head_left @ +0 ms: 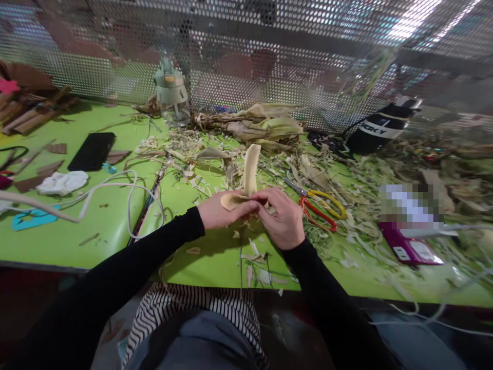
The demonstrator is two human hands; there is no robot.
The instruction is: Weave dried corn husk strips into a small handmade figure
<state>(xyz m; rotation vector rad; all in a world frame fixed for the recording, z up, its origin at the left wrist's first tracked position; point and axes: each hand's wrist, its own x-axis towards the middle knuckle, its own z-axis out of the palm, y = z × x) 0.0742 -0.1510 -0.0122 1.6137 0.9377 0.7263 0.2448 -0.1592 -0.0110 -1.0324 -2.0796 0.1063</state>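
Pale strip [251, 169] pinched above the green surface [215, 272]

From where I stand, the left hand [219, 213] and right hand [284, 218] meet a little in from the near edge of the surface, each grip clenched on the strip with thumb and fingertips. One length stands up toward the far edge; a rounded end curls over the left hand, and I can't tell whether it's all one piece. Scissors [305, 193] lie just beside the right hand, among shreds [360, 205]. Dried husks [262, 126] and a lidded bottle [172, 95] sit along the far edge
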